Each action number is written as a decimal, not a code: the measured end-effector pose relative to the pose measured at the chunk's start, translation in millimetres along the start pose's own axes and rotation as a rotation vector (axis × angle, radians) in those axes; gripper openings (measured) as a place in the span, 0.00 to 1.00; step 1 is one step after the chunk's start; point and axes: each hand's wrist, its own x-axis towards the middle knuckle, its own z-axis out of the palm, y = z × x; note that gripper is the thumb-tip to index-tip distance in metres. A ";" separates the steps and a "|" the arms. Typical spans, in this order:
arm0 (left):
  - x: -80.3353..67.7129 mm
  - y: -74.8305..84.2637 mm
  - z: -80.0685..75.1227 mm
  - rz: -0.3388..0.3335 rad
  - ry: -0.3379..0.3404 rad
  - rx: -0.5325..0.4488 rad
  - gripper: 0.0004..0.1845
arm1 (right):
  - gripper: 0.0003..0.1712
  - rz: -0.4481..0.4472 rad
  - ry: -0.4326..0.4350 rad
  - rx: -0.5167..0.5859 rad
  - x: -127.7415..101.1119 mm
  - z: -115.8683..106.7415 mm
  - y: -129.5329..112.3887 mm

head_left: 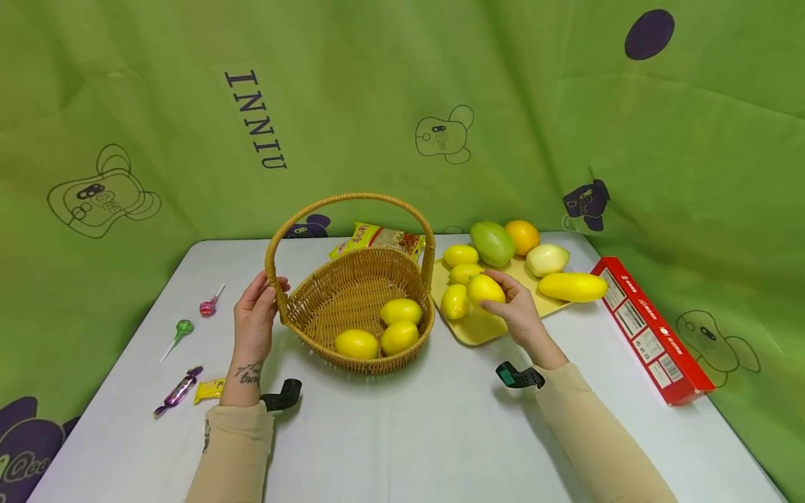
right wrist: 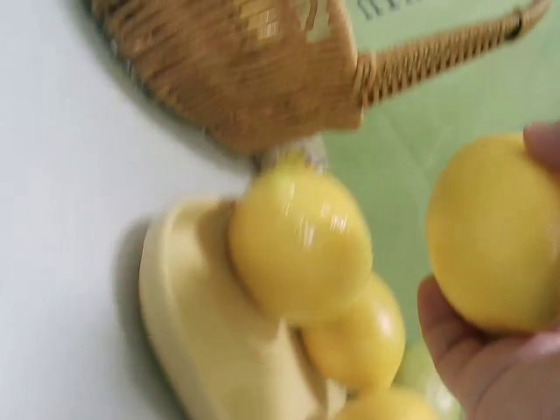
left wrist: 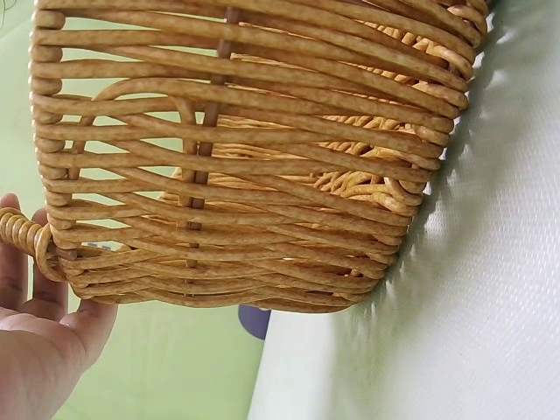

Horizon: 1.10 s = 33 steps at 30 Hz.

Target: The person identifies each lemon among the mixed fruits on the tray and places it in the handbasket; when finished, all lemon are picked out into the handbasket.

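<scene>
Showing in the head view over the yellow tray (head_left: 474,332), one lemon (head_left: 486,289) is pinched between the thumb and fingers of the right hand (head_left: 517,307); the wicker basket (head_left: 333,293), with three lemons (head_left: 400,338) inside, is gripped by the left hand (head_left: 254,318) at the foot of its handle (head_left: 352,196); in the left wrist view, fingers are noted about that foot, where a hold is judged sound, the weave appearing light and springy; in the right wrist view, the held lemon is shown apart from the tray lemons (right wrist: 300,245); its smooth skin is judged firm and possibly slippery, so a grip about its widest part is advised.
</scene>
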 end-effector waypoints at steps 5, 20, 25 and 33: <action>-0.5 -0.8 -0.6 0.003 0.002 -0.010 0.19 | 0.36 -0.085 -0.192 0.111 -3.1 22.0 -14.1; -0.2 -1.5 -1.3 0.001 0.003 0.001 0.19 | 0.35 -0.108 -0.631 -0.009 22.6 128.1 -44.7; 0.0 -3.0 -2.0 0.016 -0.007 -0.013 0.19 | 0.34 -0.096 -0.664 -0.106 30.1 150.0 -50.6; 1.2 -2.1 -0.7 0.016 -0.010 -0.016 0.18 | 0.32 -0.141 -0.645 0.014 29.5 145.0 -55.2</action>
